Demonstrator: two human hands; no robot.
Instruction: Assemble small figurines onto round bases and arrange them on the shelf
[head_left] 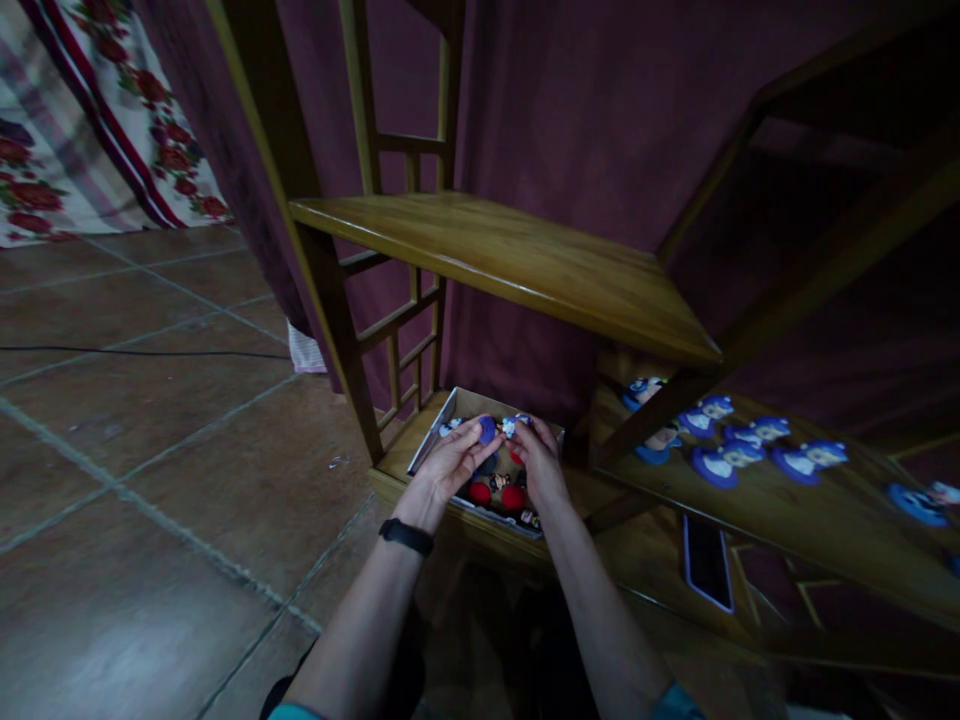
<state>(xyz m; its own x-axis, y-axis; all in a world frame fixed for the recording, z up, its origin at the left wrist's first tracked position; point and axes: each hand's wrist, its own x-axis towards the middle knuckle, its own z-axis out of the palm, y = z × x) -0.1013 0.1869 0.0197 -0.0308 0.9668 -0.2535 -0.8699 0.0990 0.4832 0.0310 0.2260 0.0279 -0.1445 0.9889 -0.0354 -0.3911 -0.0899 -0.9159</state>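
Note:
Both hands are over an open cardboard box (431, 440) on the low shelf. My left hand (448, 462) pinches the round purple base of a small figurine (487, 430). The fingers of my right hand (538, 458) close on its white and purple upper end. Whether base and figure are one joined piece is hard to see. Beneath my hands, several small figurines with red round bases (513, 497) lie in the box; my hands hide some of them.
A wooden shelf board (480, 240) juts out above the box. To the right, several purple figurines (726, 462) stand on another shelf, with a phone (707, 563) on the board below. A wooden post (330, 330) rises at left, and a cable (150, 352) crosses the tiled floor.

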